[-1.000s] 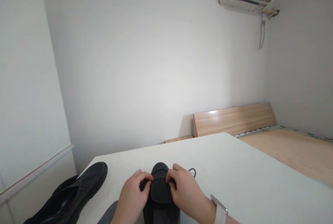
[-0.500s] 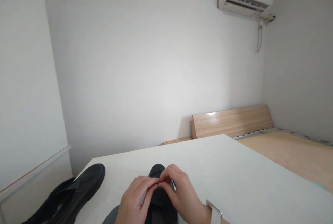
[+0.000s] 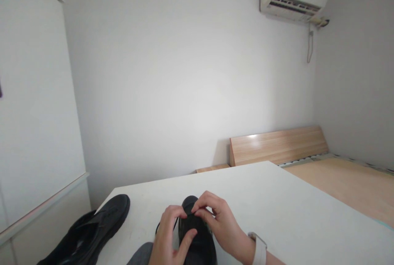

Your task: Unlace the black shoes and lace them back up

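A black shoe [image 3: 200, 242] lies on the white table in front of me, toe pointing away. My left hand [image 3: 172, 232] is at the shoe's left side, thumb and index finger spread apart over its upper, with the index tip touching near the lacing area. A thin black cord, apparently a shoelace [image 3: 157, 228], curves out beside that hand. My right hand [image 3: 215, 218] is over the front of the shoe, thumb and index finger pinched together; whatever is between them is too small to see. A white-strapped watch is on my right wrist.
A second black shoe [image 3: 104, 224] sits at the table's left edge. Something grey [image 3: 140, 254] shows at the bottom, left of my hand. Beyond the white table [image 3: 261, 199] stand a wooden headboard [image 3: 277, 147] and bed base [image 3: 341, 181]. A white panel [image 3: 37, 113] rises at left.
My fingertips met over the shoe before; now they are apart. The left thumb has swung down and away from its index finger. The cord beside my left hand has come into view.
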`<state>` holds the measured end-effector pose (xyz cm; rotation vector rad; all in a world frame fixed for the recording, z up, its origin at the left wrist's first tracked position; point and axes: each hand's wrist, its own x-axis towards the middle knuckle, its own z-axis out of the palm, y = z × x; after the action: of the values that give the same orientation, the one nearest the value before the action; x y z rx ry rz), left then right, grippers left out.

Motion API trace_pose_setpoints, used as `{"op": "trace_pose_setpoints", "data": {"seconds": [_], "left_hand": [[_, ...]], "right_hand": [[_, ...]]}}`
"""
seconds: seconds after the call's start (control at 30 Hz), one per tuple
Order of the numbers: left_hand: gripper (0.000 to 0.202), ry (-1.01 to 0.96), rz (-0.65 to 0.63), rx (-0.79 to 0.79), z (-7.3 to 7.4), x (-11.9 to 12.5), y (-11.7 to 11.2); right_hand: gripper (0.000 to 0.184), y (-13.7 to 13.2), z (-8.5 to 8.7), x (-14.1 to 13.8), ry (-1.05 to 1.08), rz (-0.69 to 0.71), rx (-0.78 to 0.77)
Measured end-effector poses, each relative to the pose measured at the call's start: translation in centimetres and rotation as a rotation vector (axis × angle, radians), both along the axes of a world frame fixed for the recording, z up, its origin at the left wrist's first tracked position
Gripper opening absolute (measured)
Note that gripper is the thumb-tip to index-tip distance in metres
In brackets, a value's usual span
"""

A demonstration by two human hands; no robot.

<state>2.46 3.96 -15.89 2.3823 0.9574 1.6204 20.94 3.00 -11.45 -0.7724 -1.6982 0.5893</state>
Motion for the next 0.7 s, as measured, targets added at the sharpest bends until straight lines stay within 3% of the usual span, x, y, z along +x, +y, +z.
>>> {"op": "trace_pose_setpoints", "data": {"seconds": [0.07,0.13,0.27,0.43,0.5,0.6,0.7], "left_hand": [[0.006,0.11,-0.083,0.099,0.0,0.0,0.3],[0.015,0.213,-0.19,0.173,0.0,-0.1,0.7],[0.02,0.218,-0.209,0.18,-0.1,-0.2,0.9],[0.01,-0.054,-0.016,-0.049,-0.9,0.0,0.2],[0.023,-0.121,0.044,-0.125,-1.7,0.0,0.5],[0.047,-0.219,0.049,-0.282,-3.3,0.0,1.6],[0.052,-0.291,-0.016,-0.478,-4.3,0.2,2.4]], "right_hand": [[0.017,0.2,0.9,0.1,0.031,-0.035,0.007],[0.013,0.2,2.4,0.3,0.054,-0.043,0.021],[0.009,-0.6,7.3,0.2,0.104,-0.001,0.127],[0.006,-2.9,14.7,-0.7,0.197,-0.002,0.322],[0.005,-3.7,17.0,-1.2,0.221,-0.021,0.396],[0.003,-4.2,19.5,-1.8,0.266,-0.05,0.5],[0.006,-3.7,20.4,-2.3,0.255,-0.048,0.524]]}}
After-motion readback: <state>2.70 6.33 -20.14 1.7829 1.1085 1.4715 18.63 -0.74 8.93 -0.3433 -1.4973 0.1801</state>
